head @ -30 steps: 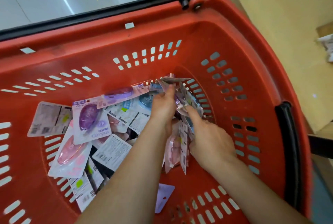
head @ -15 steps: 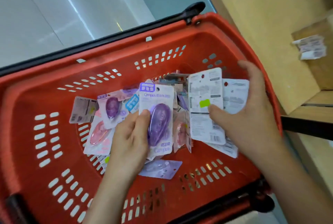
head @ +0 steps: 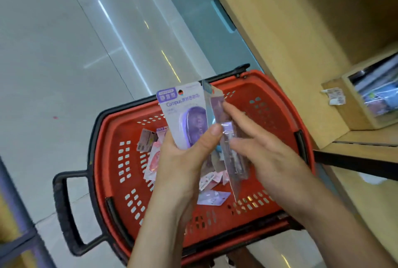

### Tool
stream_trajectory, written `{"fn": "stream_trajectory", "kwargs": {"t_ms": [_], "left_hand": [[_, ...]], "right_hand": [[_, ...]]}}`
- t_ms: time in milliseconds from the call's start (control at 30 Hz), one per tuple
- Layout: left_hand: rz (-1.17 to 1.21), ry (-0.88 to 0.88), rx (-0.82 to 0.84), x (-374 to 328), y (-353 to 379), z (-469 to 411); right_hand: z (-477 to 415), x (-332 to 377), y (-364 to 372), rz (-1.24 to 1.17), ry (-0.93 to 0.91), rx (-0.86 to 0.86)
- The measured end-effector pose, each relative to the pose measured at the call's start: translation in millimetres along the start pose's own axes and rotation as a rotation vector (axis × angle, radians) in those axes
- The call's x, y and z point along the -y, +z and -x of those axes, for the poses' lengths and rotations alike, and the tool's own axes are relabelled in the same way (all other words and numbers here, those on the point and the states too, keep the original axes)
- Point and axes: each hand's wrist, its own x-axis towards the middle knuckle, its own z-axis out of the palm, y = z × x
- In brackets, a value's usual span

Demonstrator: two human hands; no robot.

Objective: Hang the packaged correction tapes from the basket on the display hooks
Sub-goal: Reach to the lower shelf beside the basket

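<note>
Two bare hands meet above a red perforated plastic basket (head: 107, 138). The left hand (head: 183, 160) grips a glossy card-backed correction tape pack with a purple domed blister (head: 185, 106), thumb curled over its front. The right hand (head: 273, 160) lays fairly straight fingers along an edge-on sheaf of similar packs (head: 228, 160); its thumb is hidden, so I cannot tell whether it grips. Loose flat packs (head: 150, 155) lie near the basket's left wall.

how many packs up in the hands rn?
2 at least: purple pack in the left hand; edge-on bunch against the right hand, its count hidden.
</note>
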Motion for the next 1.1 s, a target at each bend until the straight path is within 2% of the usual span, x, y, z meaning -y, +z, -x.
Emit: {"fn": "stream_trajectory", "kwargs": {"t_ms": [200,267,367,433,567,667,867,1000,1100], "left_hand": [[-0.012,0.077,0.027,-20,1,28],[-0.010,0.072,-0.015,-25,6,35],[0.029,0.037,-0.061,-29,12,49],[0.034,0.005,-0.076,-35,20,61],[-0.119,0.036,-0.114,-52,40,87],[-0.272,0.093,-0.143,-74,61,111],[-0.392,0.197,-0.152,-121,94,160],[-0.508,0.242,-0.059,-152,115,197],[-0.522,0.236,0.170,-176,126,223]], "right_hand": [[26,30,-1,0.000,-0.101,-0.007],[32,39,1,0.023,-0.116,-0.030],[43,50,-1,0.030,-0.106,-0.053],[52,57,-4,-0.074,-0.052,-0.058],[76,76,-7,-0.407,0.065,-0.022],[98,99,-3,-0.461,0.027,-0.055],[141,143,1,-0.475,-0.081,-0.141],[172,177,5,-0.399,-0.187,-0.251],[196,200,11,-0.390,-0.261,-0.314]]}}
